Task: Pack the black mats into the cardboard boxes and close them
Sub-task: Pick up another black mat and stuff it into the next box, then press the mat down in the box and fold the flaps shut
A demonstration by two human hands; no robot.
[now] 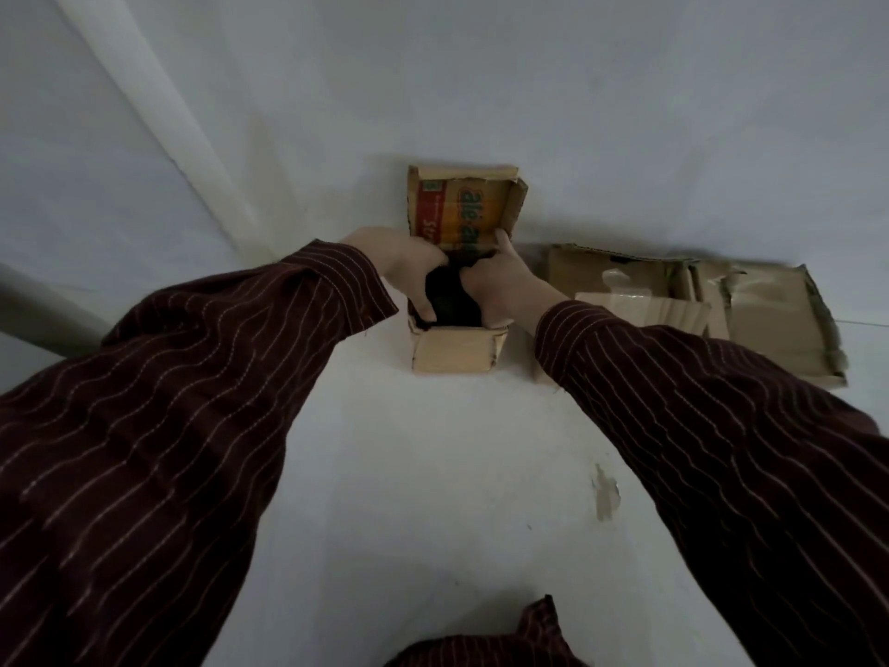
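A small cardboard box (454, 351) stands open on the white surface, its printed lid (462, 209) tilted up at the back. A black mat (450, 300) is bunched inside the box and fills its opening. My left hand (399, 262) grips the mat from the left, fingers curled down into the box. My right hand (500, 276) holds the mat from the right, thumb up against the lid. Both arms wear dark striped sleeves.
To the right lies a flattened, torn cardboard box (765, 310) with loose flaps and tape. A white wall rises behind the box. A chipped spot (606, 498) marks the white surface near my right sleeve.
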